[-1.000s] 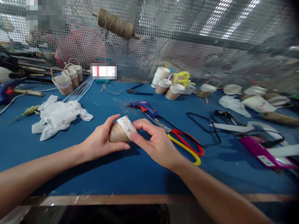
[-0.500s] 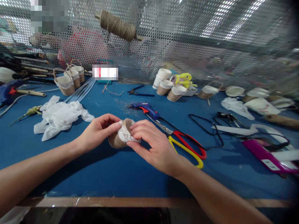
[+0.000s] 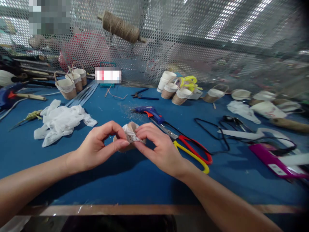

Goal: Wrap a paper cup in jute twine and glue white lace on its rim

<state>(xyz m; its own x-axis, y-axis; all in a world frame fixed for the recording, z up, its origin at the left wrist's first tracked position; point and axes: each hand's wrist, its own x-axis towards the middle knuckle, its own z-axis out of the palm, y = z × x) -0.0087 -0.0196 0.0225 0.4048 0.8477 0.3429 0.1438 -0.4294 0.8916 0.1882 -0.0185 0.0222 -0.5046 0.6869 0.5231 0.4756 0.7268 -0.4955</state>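
Note:
A small brown cup (image 3: 123,148), burlap-like on the outside, is tilted between my hands just over the table. White lace trim (image 3: 129,132) runs round its upper part. My right hand (image 3: 161,149) grips the cup at its rim, fingers over the edge and thumb below. With thumb and fingertips together, my left hand (image 3: 102,145) pinches at the lace on the near left side; the fingertips partly hide the spot. Just beyond lies a blue glue gun (image 3: 151,113), and large scissors (image 3: 190,149) with red and yellow handles are beside my right hand.
White lace (image 3: 64,120) lies heaped at left. Finished-looking handled cups (image 3: 66,88) stand behind it; more cups (image 3: 181,96) stand at back right. Pliers (image 3: 145,96) lie mid-table. A purple device (image 3: 272,161) and black cord (image 3: 225,141) occupy the right. A twine spool (image 3: 120,27) hangs behind.
My left hand has shifted from the cup's far top edge down to its near side, thumb lower on the lace. The cup has turned slightly; my right hand keeps its hold.

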